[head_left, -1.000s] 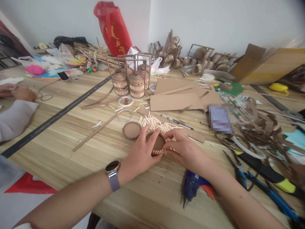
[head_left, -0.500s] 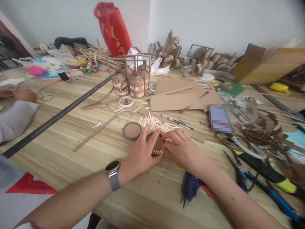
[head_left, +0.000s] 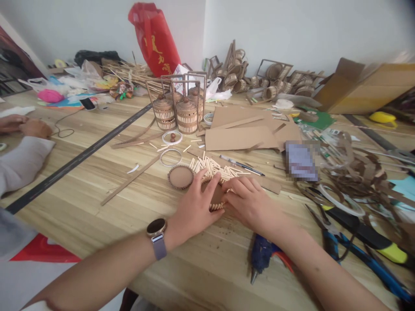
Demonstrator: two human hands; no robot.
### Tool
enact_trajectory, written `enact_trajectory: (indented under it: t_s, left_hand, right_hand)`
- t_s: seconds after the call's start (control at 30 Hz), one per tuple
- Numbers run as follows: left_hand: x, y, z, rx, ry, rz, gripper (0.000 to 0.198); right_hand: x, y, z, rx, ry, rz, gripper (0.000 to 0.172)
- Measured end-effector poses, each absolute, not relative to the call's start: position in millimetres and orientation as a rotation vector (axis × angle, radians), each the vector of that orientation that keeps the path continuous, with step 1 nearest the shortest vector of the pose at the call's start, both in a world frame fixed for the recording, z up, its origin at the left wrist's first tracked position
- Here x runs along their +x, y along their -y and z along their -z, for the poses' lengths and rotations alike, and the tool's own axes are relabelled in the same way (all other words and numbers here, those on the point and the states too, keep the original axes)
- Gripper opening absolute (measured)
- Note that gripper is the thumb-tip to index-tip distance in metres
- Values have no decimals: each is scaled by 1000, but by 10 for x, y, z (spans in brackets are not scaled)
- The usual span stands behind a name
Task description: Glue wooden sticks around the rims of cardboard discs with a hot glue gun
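A round cardboard base (head_left: pixel 216 195) with short wooden sticks standing along its rim lies on the table under both hands. My left hand (head_left: pixel 194 207) curls round its left side, fingers at the far rim and thumb at the near rim, holding it. At its right rim the fingers of my right hand (head_left: pixel 251 201) are pinched together; whatever they grip is hidden. Just beyond is a heap of short wooden sticks (head_left: pixel 210 166). To the left sits a second round cardboard piece (head_left: pixel 180 177) with a dark edge. A blue glue gun (head_left: pixel 260 255) lies below my right wrist.
Lidded miniature baskets (head_left: pixel 187 116) with tall handles stand behind, near cardboard sheets (head_left: pixel 238 138). On the right lie pliers (head_left: pixel 327 229), a black and yellow tool (head_left: pixel 363 231) and brown strips (head_left: pixel 359 168). Another person's hands (head_left: pixel 34 127) rest at the far left.
Both hands stay at the round base with almost the same grip. The whole view has shifted very slightly; nothing else has visibly moved.
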State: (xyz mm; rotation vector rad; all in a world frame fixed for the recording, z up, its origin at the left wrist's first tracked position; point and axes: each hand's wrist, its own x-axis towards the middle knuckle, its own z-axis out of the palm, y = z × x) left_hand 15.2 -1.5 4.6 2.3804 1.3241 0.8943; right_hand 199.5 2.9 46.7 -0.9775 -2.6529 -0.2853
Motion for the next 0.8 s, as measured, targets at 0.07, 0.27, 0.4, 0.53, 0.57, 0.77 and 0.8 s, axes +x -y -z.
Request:
enact_trajectory:
  t_s: [0.07, 0.27, 0.4, 0.53, 0.57, 0.77, 0.8]
  left_hand:
    - [152, 14, -48, 2384, -1329, -892, 90]
    - [151, 9, -59, 2378, -1360, -869, 92]
    - [147, 5, -51, 2374, -1367, -898, 90]
    - [132, 9, -55, 2349, -1391, -886, 95]
    - [129, 10, -57, 2345, -1397, -880, 96]
    - [131, 12, -52, 2336, -1406, -879, 101]
    - [136, 12, -51, 2339, -1408, -883, 101]
  right_hand:
    - [1998, -35, -470, -975, 2655, 269, 13]
    - [2003, -44, -487, -980, 2675, 179, 11]
    - [2078, -21, -580, -965, 2595, -9, 13]
    - [2344, 72, -727, -1027, 2443, -178, 15]
    - [2438, 115, -757, -1075, 2450, -242, 13]
    - [2972, 454, -732, -1635, 2498, -800, 10]
    - [3021, 500, -691, -1723, 2474, -795, 4]
